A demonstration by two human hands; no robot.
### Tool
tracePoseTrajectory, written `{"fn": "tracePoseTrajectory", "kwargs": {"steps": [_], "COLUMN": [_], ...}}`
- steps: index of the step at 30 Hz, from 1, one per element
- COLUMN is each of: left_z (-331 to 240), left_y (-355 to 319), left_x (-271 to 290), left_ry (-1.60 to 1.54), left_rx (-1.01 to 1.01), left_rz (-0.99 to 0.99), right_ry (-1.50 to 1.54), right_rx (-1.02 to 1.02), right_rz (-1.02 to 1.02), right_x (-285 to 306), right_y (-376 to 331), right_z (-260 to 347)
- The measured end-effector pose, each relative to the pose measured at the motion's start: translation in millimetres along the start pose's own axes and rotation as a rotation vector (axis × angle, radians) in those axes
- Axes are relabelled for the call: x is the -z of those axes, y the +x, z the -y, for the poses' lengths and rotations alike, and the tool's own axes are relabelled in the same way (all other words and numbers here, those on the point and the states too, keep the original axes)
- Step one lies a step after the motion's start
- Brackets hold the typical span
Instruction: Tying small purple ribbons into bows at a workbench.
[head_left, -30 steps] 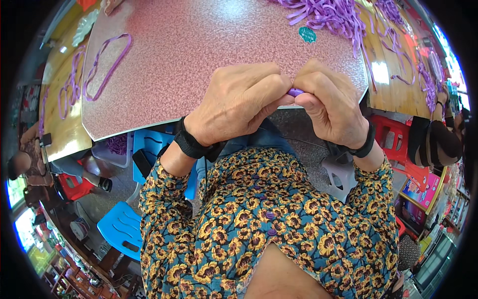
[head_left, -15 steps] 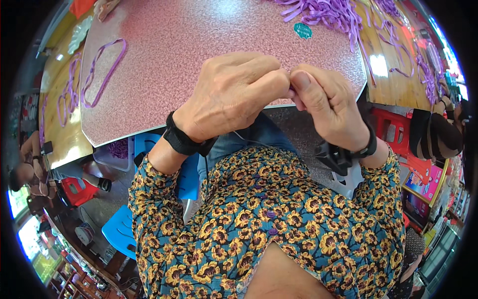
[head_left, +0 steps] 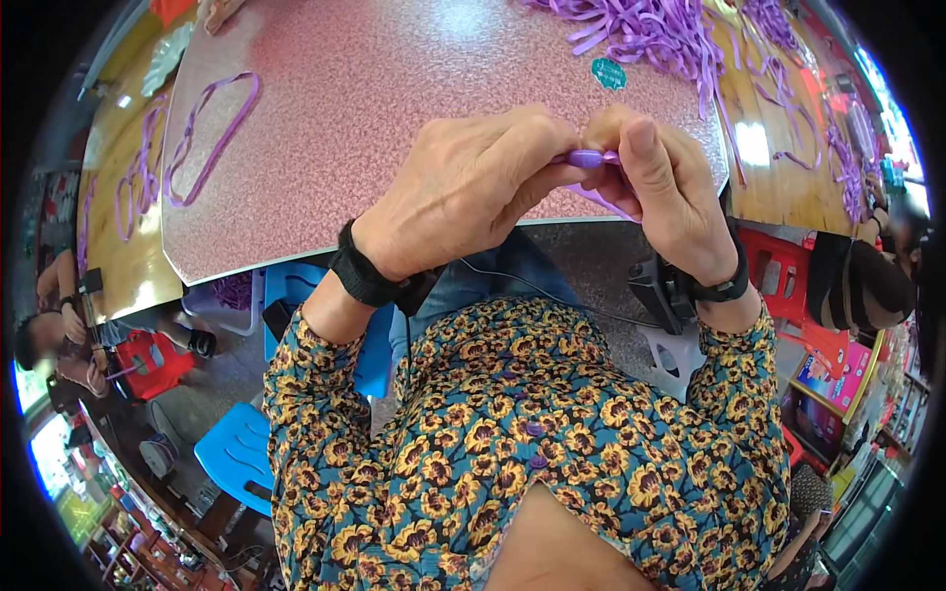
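Both hands meet above the near edge of the pink table [head_left: 325,148], working on one narrow purple strap [head_left: 613,204]. A short, thicker purple piece [head_left: 585,158] on it shows between the fingertips. My left hand [head_left: 473,182] is closed around one end, its fingertips mostly hidden behind the back of the hand. My right hand [head_left: 670,187] pinches the strap with curled fingers, its thumb raised. Below the fingers a length of strap hangs slanting toward the right palm. A purple strap loop [head_left: 219,133] lies flat at the table's left side.
A heap of purple straps [head_left: 650,39] covers the table's far right corner, near a round green sticker [head_left: 609,73]. Wooden tables with more straps flank both sides. A blue stool [head_left: 235,458] and red stools [head_left: 774,266] stand around. Other people sit at far left and far right.
My right thumb has lifted and the fingers have turned, exposing the thicker purple piece and hanging strap that were mostly hidden. The hands stay close together.
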State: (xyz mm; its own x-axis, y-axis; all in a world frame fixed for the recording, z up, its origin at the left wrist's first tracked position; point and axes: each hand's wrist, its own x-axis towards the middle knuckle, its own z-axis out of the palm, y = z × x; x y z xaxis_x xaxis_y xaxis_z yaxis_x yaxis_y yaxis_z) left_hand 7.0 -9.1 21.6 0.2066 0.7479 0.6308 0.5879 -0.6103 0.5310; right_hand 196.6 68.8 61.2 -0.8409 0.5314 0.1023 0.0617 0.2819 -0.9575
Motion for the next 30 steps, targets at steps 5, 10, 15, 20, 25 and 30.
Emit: {"fn": "tracePoseTrajectory", "kwargs": {"steps": [5, 10, 15, 20, 25, 30], "left_z": [-3, -3, -5, -6, -6, -8], "left_y": [0, 0, -6, -10, -10, -12], "left_x": [0, -3, -4, -1, -6, -8], "left_ry": [0.020, -0.028, -0.179, -0.204, -0.269, -0.213], "left_rx": [0.021, -0.008, 0.080, 0.212, 0.160, 0.150], "left_rz": [-0.031, -0.115, -0.127, -0.004, -0.069, -0.061], "right_ry": [-0.075, -0.357, -0.562, -0.632, -0.625, -0.482], "right_rx": [0.161, 0.307, 0.494, 0.613, 0.609, 0.472], "right_rz": [-0.037, -0.133, -0.148, -0.172, -0.147, -0.064], "right_x": [-3, -4, 0, 2, 4, 2], "right_y": [1, 0, 3, 5, 4, -1], "right_z": [-4, -9, -12, -11, -8, -8]}}
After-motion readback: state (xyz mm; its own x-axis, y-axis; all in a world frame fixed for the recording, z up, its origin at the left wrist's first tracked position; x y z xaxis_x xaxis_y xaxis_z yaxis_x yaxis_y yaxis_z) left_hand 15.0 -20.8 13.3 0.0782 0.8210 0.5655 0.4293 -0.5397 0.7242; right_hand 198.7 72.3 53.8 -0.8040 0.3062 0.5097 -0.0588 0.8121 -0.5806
